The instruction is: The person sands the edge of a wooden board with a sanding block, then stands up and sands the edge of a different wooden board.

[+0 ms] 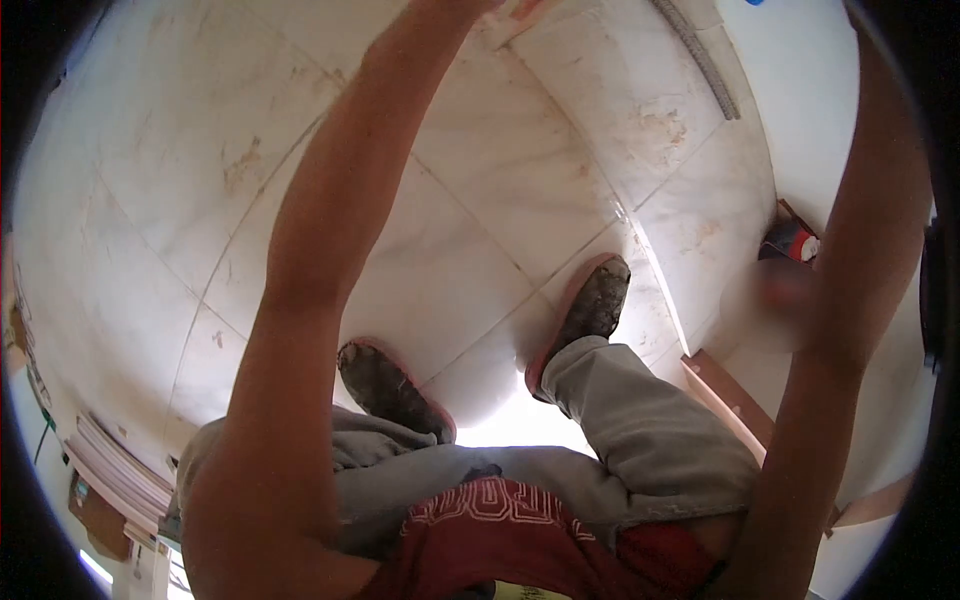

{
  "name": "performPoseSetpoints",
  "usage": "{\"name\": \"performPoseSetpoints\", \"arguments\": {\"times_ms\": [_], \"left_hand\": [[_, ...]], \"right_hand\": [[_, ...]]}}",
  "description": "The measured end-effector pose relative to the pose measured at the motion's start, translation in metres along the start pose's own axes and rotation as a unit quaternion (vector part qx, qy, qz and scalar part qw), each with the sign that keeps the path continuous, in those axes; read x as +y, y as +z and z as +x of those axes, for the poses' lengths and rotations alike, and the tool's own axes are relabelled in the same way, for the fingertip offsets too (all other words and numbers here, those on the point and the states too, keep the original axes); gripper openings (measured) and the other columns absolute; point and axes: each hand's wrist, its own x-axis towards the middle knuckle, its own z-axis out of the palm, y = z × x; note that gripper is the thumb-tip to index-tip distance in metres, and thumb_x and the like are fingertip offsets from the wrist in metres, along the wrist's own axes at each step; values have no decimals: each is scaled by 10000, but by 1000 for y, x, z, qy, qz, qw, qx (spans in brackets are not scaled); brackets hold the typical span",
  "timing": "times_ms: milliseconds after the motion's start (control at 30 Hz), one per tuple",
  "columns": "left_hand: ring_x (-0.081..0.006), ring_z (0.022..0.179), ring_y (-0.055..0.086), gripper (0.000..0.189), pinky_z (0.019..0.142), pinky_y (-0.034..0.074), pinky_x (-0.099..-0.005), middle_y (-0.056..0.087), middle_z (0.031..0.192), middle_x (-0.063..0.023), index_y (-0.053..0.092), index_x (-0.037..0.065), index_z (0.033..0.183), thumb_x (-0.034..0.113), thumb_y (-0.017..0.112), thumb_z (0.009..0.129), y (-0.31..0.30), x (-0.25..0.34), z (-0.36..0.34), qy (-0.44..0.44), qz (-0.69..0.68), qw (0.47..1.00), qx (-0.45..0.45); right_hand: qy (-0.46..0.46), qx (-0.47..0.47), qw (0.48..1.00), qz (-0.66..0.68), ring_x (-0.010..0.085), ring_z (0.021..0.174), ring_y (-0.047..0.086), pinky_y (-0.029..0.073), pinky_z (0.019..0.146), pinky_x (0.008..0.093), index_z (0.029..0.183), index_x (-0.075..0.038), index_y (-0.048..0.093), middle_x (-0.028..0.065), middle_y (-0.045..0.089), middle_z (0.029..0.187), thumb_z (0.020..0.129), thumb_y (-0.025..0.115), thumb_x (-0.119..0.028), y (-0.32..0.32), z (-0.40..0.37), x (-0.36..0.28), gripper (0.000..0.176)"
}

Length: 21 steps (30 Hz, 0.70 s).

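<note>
My left arm (335,190) stretches forward across the view to the top edge. Only a sliver of my left hand (488,4) shows there, so its fingers and anything in them are hidden. Along the right side, my right arm (865,230) reaches up past the frame, and its hand is out of sight. Below my arms are my two worn, stained shoes (598,300) on the floor, grey trousers (650,410) and a red shirt (500,540) with white lettering.
Large pale floor tiles (450,260) have brown smears. A ribbed grey rod or hose (700,60) lies near the white wall (800,100). A dark and red object (790,243) sits right, above a brown wooden strip (728,400). Stacked pale strips (120,470) lie lower left.
</note>
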Motion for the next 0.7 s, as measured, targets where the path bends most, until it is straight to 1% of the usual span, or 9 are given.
{"name": "performPoseSetpoints", "arguments": {"times_ms": [100, 200, 233, 333, 433, 533, 600, 633, 700], "left_hand": [[-347, 1164, 578, 532, 988, 465, -429, 590, 1316, -209, 496, -1, 1434, 280, 609, 996, 4, -14, 4, -29, 14, 999, -29], [-391, 1243, 558, 569, 1059, 446, -457, 572, 1374, -246, 498, -9, 1418, 254, 688, 951, 19, -68, -8, -35, 167, 977, -125], [-406, 1269, 552, 583, 1082, 440, -466, 566, 1393, -258, 499, -11, 1413, 246, 714, 937, 14, -62, -8, -31, 191, 971, -142], [-397, 1205, 590, 471, 1027, 463, -470, 604, 1353, -230, 549, 23, 1378, 280, 614, 989, 2, -31, -1, 0, 101, 992, -79], [-389, 1142, 627, 404, 972, 486, -474, 641, 1312, -202, 598, 58, 1343, 314, 514, 1041, -8, 7, 3, -27, -17, 999, -27], [-392, 1085, 654, 395, 937, 505, -462, 666, 1266, -191, 604, 59, 1349, 300, 488, 1057, 23, -45, -7, -78, 17, 997, 15], [-388, 1089, 643, 383, 934, 507, -456, 645, 1264, -192, 578, 30, 1353, 241, 529, 1037, 26, -73, -23, -12, 216, 970, -109], [-386, 1091, 637, 382, 933, 508, -453, 634, 1263, -193, 565, 16, 1355, 211, 549, 1027, 24, -79, -25, 18, 315, 934, -166], [-395, 1092, 623, 380, 941, 504, -462, 613, 1257, -205, 536, -9, 1357, 152, 554, 1014, 18, -51, -19, 164, 255, 953, -13]], "right_hand": [[-9, -3, 997, -72, 280, 1083, 656, 525, 835, 510, 1183, -125, 694, 78, 712, 1160, 996, 551, -476, 1, 7, 11, 423], [-20, 0, 993, -118, 278, 1083, 654, 523, 841, 507, 1192, -121, 687, 81, 709, 1164, 999, 546, -479, -5, 4, 14, 430], [-25, 3, 992, -123, 277, 1083, 653, 523, 843, 506, 1195, -120, 685, 81, 708, 1165, 1000, 545, -480, -6, 3, 12, 432], [-27, -5, 990, -139, 275, 1083, 651, 521, 850, 502, 1203, -116, 678, 84, 705, 1168, 1003, 540, -482, -8, -4, 7, 440], [-22, -10, 992, -128, 273, 1083, 649, 520, 856, 499, 1212, -112, 671, 86, 702, 1171, 1006, 536, -485, -4, 1, 7, 447], [-19, -1, 994, -106, 271, 1083, 647, 518, 863, 496, 1221, -108, 664, 89, 699, 1175, 1009, 531, -488, -7, 3, 6, 455], [-22, 7, 996, -86, 270, 1084, 646, 517, 867, 493, 1227, -105, 660, 90, 697, 1177, 1012, 528, -490, -9, 2, 3, 460], [-24, 7, 997, -72, 269, 1084, 646, 517, 869, 492, 1230, -104, 657, 91, 696, 1178, 1013, 527, -491, -10, 1, 0, 463], [-19, 1, 999, -50, 268, 1084, 644, 516, 873, 490, 1236, -101, 653, 93, 694, 1180, 1015, 524, -493, -6, -5, -2, 468]]}}
